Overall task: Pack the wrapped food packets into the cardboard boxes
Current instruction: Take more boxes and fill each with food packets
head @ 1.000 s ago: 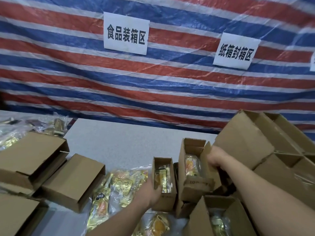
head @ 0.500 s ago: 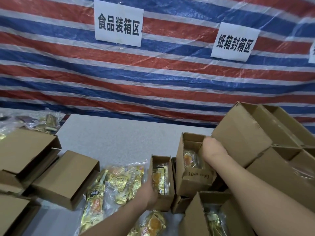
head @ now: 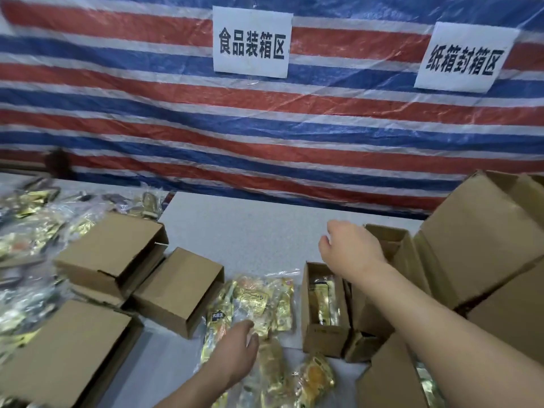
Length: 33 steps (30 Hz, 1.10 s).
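One view only, head cam, so no overlap w/ any other. Looks from the person's head fwd and a bit down across the table [head: 265, 231], facing a striped tarp [head: 176, 113] w/ two paper signs [head: 252, 42] straight ahead. Wide-angle, edges bend. Close in: both forearms enter from the bottom edge, boxes [head: 112, 254] at arm's reach left and right.

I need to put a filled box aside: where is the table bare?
Bare table lies between the striped tarp and the gold packets, beside the right hand. Left, closed boxes crowd; right, open boxes stack.
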Available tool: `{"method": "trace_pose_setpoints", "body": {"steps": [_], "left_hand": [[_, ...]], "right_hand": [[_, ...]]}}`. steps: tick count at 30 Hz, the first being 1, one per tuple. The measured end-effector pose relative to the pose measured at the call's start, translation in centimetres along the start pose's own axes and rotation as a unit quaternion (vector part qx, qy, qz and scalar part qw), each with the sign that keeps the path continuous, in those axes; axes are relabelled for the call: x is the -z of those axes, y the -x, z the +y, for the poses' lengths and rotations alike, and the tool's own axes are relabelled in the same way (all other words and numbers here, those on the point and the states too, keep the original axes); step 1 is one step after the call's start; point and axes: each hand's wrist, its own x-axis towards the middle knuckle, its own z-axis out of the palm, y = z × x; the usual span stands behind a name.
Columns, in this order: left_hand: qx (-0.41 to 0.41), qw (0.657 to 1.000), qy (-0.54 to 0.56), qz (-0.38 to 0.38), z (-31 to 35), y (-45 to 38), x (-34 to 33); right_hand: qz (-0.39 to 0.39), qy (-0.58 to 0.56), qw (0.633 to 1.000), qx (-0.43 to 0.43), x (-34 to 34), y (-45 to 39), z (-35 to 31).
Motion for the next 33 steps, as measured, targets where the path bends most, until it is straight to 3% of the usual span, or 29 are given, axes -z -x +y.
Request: {"method": "trace_pose_setpoints", "body": {"steps": [6,10,13,15,17,20,26,33], "left_hand": [[0.032,0.994,-0.055,0.084,-8.2,6.8,2.7],[0.046,0.987,-0.088,0.126,-12.1,9.3,4.0],[0.056,0.955,-0.191,0.218,-14.4,8.6,6.4],[0.146,0.945,-0.215,0.197,-16.4,7.8,8.6],[0.227,0.936,-0.24,0.122,-19.1,7.1,10.0],[0.264,0.925,-0.266,0.064,-22.4,6.8,10.3],[0.195,0.915,-0.333,0.114,-21.4,9.2,12.4],[0.088,0.952,-0.254,0.145,-13.6,18.6,19.9]], "right_hand": [[-0.191,-0.061,0.978,0.048,-6.6,6.5,-7.5],[-0.294,-0.116,0.949,0.021,-10.3,13.3,-9.8],[-0.331,-0.139,0.933,-0.01,-11.9,17.3,-10.4],[-0.336,-0.148,0.93,-0.031,-12.6,19.2,-10.6],[-0.339,-0.154,0.927,-0.051,-12.6,20.7,-10.5],[-0.324,-0.165,0.929,-0.069,-11.9,22.5,-10.3],[-0.284,-0.181,0.938,-0.087,-9.2,23.4,-11.0],[-0.244,-0.324,0.912,-0.062,-5.7,23.0,-16.7]]}}
